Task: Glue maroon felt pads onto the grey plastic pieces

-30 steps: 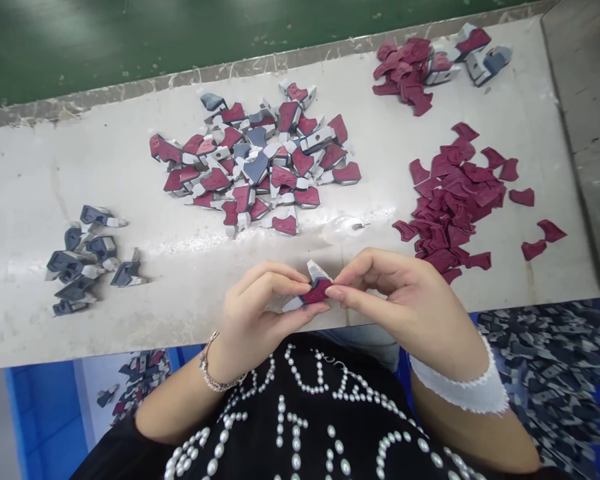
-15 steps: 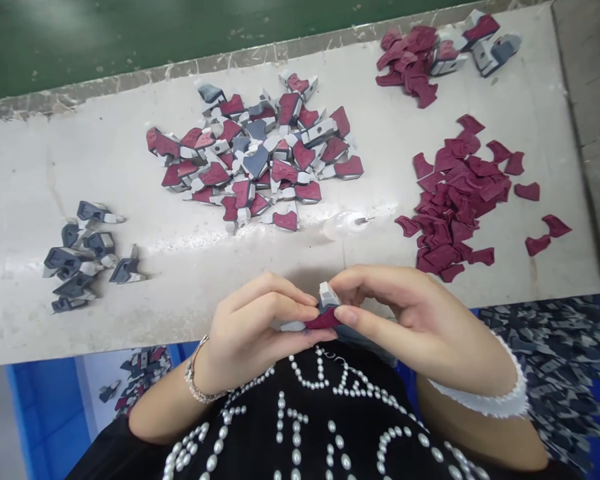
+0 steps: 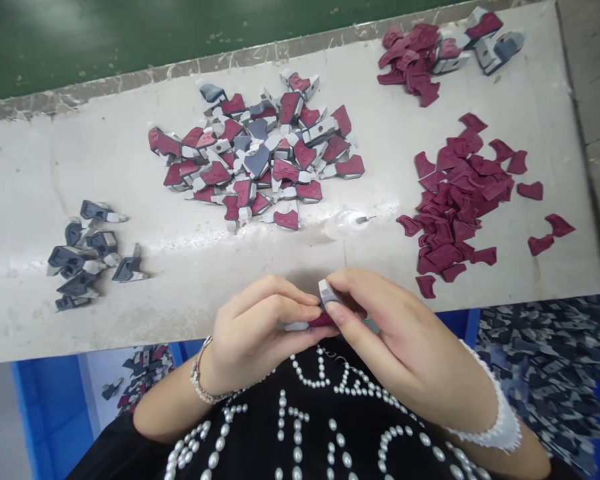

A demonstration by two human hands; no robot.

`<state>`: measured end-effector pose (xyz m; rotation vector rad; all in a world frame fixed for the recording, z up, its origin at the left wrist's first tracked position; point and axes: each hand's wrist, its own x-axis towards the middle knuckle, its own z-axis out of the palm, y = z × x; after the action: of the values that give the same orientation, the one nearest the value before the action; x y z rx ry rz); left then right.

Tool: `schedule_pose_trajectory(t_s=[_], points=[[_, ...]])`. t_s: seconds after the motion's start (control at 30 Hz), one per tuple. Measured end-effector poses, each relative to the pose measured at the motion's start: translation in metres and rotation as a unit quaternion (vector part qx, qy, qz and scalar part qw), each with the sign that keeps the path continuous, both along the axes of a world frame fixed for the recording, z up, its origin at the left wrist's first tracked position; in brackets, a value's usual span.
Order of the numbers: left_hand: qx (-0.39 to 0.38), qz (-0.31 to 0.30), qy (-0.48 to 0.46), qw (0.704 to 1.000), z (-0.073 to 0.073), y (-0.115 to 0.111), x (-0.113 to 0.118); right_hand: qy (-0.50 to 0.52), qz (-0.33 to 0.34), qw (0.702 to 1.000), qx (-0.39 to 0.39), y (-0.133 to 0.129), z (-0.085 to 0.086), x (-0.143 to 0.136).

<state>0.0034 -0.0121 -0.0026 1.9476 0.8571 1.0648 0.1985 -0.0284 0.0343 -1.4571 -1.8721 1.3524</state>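
Between my two hands, close to the front of my chest, is a small grey, white and dark red plastic piece [image 3: 323, 319]. My left hand [image 3: 265, 317] pinches its left side, thumb below and fingers above. My right hand [image 3: 380, 320] grips it from the right, with the thumb against its face near the pale end. Fingers cover much of the piece. Beyond my hands lies a heap of similar grey-and-red pieces [image 3: 257, 163]. A pile of loose dark red inserts [image 3: 460, 200] spreads to the right, and several grey pieces without red [image 3: 83, 260] lie at the left.
The white worktable [image 3: 190, 293] has a green surface [image 3: 130, 40] along its far edge. More red inserts [image 3: 410, 60] and a few pieces sit at the far right. Below the front edge stand a blue bin [image 3: 50, 413] at left and a mass of grey pieces [image 3: 555, 373] at right.
My right hand has turned and shifted its thumb up over the piece, covering more of it. My left hand keeps its pinch. The view has moved slightly.
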Motion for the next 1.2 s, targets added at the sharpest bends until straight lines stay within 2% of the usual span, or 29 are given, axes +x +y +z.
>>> schedule_pose_trajectory(t_s=[0.13, 0.27, 0.6, 0.83, 0.97, 1.03, 1.13, 1.2], points=[[-0.016, 0.013, -0.021, 1.0, 0.0, 0.0, 0.0, 0.012, 0.016, 0.999, -0.029, -0.001, 0.001, 0.004], [-0.029, -0.008, -0.032, 0.999, 0.004, 0.004, 0.0, 0.048, 0.035, 0.997, -0.044, -0.001, 0.005, 0.011], [-0.026, -0.034, -0.027, 0.999, 0.008, 0.005, -0.002, 0.026, 0.036, 0.999, -0.016, 0.002, 0.01, 0.008], [0.003, 0.006, -0.03, 1.0, 0.001, -0.002, -0.004, -0.003, 0.035, 0.999, -0.013, 0.002, 0.008, 0.001], [-0.076, 0.033, -0.052, 0.995, -0.005, -0.002, -0.006, 0.01, 0.066, 0.998, 0.013, 0.001, 0.002, 0.001], [-0.114, 0.039, -0.024, 0.992, -0.006, -0.001, -0.008, -0.009, 0.086, 0.996, 0.032, 0.0, 0.0, 0.002], [-0.133, 0.024, 0.032, 0.99, -0.005, -0.001, -0.01, -0.058, 0.11, 0.989, 0.082, -0.002, 0.0, 0.003], [-0.143, 0.006, 0.035, 0.989, -0.004, -0.003, -0.011, -0.08, 0.135, 0.981, 0.115, -0.003, 0.002, 0.004]])
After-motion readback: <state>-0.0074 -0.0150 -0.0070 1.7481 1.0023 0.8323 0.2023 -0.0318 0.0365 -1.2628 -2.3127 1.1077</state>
